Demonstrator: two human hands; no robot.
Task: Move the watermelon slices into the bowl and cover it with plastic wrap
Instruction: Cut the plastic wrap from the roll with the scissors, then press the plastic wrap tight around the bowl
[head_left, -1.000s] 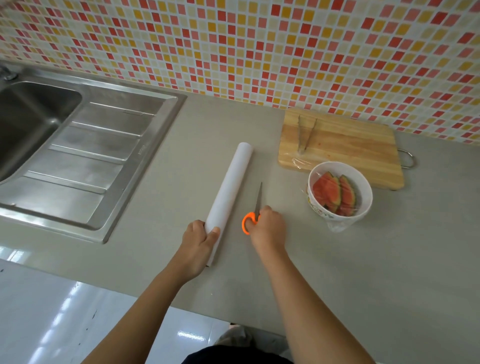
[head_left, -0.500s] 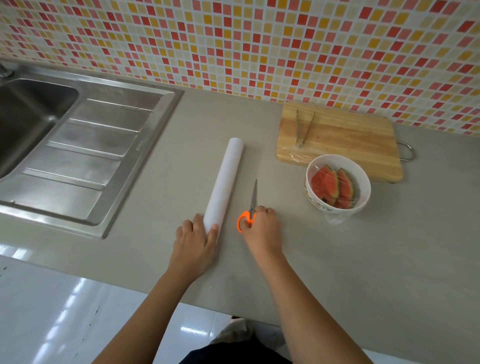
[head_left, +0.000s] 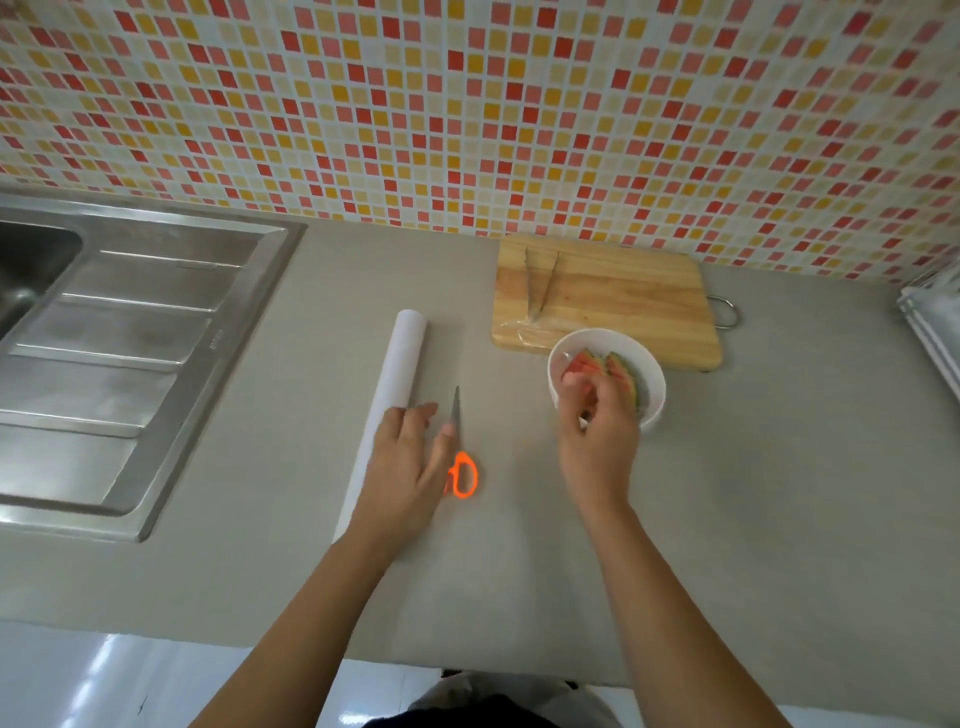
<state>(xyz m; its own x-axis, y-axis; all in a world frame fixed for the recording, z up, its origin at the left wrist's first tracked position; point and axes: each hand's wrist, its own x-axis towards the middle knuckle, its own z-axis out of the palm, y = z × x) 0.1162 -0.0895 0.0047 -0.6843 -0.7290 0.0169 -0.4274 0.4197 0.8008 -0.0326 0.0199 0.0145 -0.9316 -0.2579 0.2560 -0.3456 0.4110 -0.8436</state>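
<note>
A white bowl (head_left: 655, 378) stands on the grey counter just in front of the cutting board, with red watermelon slices (head_left: 583, 364) inside it. My right hand (head_left: 597, 434) is at the bowl's near left rim, fingers curled and pinching a bit of clear plastic wrap there; it hides part of the slices. The white roll of plastic wrap (head_left: 404, 358) lies to the left, pointing away from me. My left hand (head_left: 410, 467) rests flat over the roll's near end with straight fingers. Orange-handled scissors (head_left: 464, 475) lie on the counter between my hands.
A wooden cutting board (head_left: 623, 296) with metal tongs (head_left: 540, 280) on it lies against the tiled wall. A steel sink with drainboard (head_left: 130, 338) fills the left side. A white rack edge (head_left: 935, 332) shows at far right. The counter's front edge is near my body.
My right hand has let go of the scissors, which now lie on the counter, and moved right to the bowl. My left hand has loosened from gripping the roll to lying flat.
</note>
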